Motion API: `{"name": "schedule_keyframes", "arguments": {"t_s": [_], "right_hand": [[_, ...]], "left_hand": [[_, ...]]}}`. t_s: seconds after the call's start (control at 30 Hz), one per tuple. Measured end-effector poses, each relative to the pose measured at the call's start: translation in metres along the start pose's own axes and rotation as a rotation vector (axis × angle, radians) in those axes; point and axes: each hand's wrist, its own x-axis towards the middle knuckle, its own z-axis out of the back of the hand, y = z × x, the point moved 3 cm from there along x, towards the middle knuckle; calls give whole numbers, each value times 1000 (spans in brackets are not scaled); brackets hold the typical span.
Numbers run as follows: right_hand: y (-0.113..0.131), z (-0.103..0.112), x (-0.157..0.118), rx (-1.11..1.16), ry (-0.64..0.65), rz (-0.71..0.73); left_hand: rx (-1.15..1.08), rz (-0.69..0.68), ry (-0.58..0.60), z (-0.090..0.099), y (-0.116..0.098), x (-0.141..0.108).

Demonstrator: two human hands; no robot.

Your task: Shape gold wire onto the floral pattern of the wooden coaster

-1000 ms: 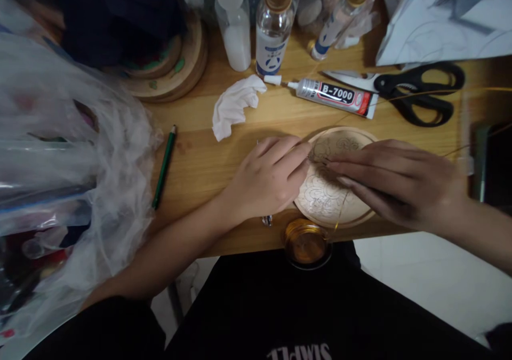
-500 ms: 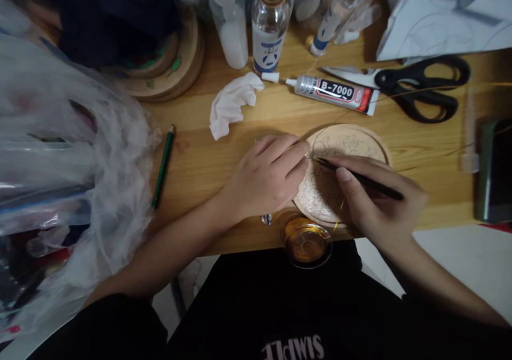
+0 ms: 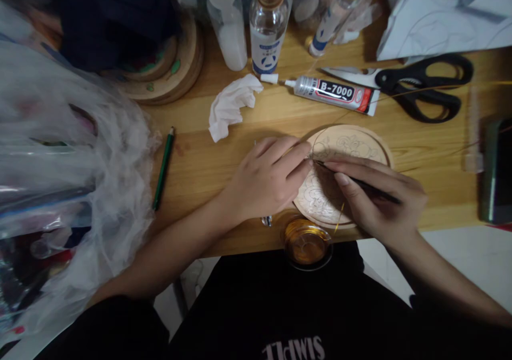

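Note:
A round wooden board (image 3: pixel 362 136) with line-drawn floral patterns lies on the table under both my hands. In my right hand (image 3: pixel 380 194) is a pair of dark tweezers (image 3: pixel 370 185), their tip at the board's left part. My left hand (image 3: pixel 272 181) rests over the board's left edge, fingers bent and closed near the tweezers' tip. What its fingertips pinch is too small and hidden to make out. Thin golden wire (image 3: pixel 341 213) runs by the board's lower edge, near a spool of wire (image 3: pixel 307 241) at the table's front edge.
Beyond the board lie a glue tube (image 3: pixel 334 94), black-handled scissors (image 3: pixel 424 88) and a crumpled tissue (image 3: pixel 234 104). Bottles (image 3: pixel 267 34) stand at the back. A green pencil (image 3: pixel 163 170) and plastic bags (image 3: pixel 112 189) are on the left, a dark phone-like object (image 3: pixel 496 173) on the right.
My right hand and the tweezers have shifted very slightly left, their tip now nearer the left fingertips. My left hand stays nearly where it was.

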Motion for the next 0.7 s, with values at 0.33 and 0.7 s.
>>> {"name": "schedule_keyframes", "arguments": {"t_s": [0.33,0.7], "right_hand": [[-3,7,8,-73,155,232],[-4,13,15,-204,234,403]], "left_hand": [[54,10,17,-1,-2,1],[38,-39,-29,-2,-3,-1]]}}
